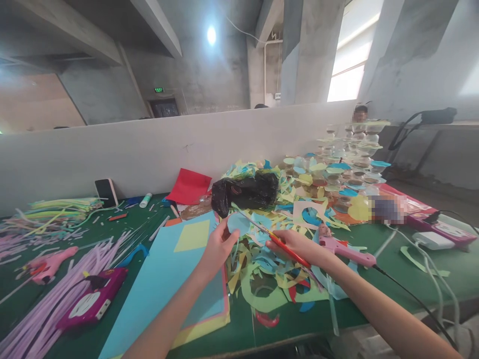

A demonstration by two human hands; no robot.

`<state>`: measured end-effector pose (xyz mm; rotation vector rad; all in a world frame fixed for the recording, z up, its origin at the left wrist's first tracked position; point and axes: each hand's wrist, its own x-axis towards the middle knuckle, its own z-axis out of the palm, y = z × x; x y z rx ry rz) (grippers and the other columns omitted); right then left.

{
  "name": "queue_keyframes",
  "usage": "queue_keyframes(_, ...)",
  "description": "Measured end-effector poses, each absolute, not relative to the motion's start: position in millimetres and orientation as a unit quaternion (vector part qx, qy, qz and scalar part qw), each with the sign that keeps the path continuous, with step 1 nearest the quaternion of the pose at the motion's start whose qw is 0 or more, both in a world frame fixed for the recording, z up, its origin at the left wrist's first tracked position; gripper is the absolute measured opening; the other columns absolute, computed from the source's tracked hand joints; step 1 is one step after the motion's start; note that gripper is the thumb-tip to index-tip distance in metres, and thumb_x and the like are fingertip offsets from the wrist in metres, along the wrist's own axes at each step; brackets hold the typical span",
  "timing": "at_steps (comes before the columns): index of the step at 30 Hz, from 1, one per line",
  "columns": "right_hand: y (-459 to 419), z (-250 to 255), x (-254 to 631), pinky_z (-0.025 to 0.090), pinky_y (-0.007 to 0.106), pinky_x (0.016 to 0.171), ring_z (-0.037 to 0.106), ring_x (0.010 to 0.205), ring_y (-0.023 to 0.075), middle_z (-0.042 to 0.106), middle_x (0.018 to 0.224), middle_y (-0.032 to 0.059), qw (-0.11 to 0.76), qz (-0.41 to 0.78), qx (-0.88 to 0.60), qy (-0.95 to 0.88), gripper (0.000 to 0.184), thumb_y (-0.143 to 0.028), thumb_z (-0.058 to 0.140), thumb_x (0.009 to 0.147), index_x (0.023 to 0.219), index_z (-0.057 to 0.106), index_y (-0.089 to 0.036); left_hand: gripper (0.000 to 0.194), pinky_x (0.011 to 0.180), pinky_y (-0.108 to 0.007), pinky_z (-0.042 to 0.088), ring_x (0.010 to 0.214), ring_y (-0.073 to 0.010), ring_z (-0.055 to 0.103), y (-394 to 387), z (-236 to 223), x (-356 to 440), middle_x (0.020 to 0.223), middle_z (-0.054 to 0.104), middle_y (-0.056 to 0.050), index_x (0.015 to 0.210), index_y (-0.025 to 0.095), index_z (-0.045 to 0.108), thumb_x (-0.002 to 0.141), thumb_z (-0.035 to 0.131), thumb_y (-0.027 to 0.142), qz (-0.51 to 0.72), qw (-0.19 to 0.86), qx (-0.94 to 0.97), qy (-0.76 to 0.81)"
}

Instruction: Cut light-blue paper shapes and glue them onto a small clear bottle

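Observation:
Between the thumb and fingers of my left hand (217, 245) is a light blue piece of paper (238, 224) with a rounded edge. My right hand (290, 244) grips red-handled scissors (286, 247), and their blades point up and left, touching or close to the paper's right side. Cut paper scraps (258, 279) in green, blue and yellow lie under both hands. Below my left forearm is a stack of large coloured sheets (160, 279), blue on top, with a small yellow-green sheet (192, 236) lying on it.
A black plastic bag (245, 192) sits behind my hands. Pink glue guns (348, 251) lie to both sides, with cables at the right. Stacked clear cups with paper discs (359, 162) stand at back right. Lilac stems (75, 289) and a phone (106, 192) are left. A low partition (149, 149) runs behind.

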<state>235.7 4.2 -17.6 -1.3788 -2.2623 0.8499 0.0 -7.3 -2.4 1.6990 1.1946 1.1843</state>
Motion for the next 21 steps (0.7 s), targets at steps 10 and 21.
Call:
queue_keyframes(10, 3.7, -17.0, 233.7, 0.027, 0.026, 0.051, 0.040, 0.051, 0.0122, 0.049, 0.057, -0.0019, 0.184, 0.291, -0.500, -0.795, 0.056, -0.073, 0.043, 0.084, 0.065, 0.040, -0.021, 0.033, 0.070, -0.026, 0.042, 0.073, -0.0157, 0.051, -10.5, -0.8, 2.5, 0.083, 0.059, -0.001, 0.114, 0.020, 0.059, 0.090, 0.049, 0.040, 0.444, 0.356, 0.672, 0.475)
queue_keyframes(21, 2.2, -13.4, 234.4, 0.025, 0.026, 0.051, 0.035, 0.050, 0.0105, 0.041, 0.056, -0.0045, 0.202, 0.343, -0.469, -0.789, 0.054, -0.071, 0.044, 0.084, 0.065, 0.038, -0.021, 0.036, 0.084, -0.030, 0.048, 0.091, -0.0194, 0.062, -12.1, 0.4, 7.1, 0.107, 0.067, -0.007, 0.116, 0.020, 0.057, 0.087, 0.055, 0.040, 0.456, 0.425, 0.643, 0.444)
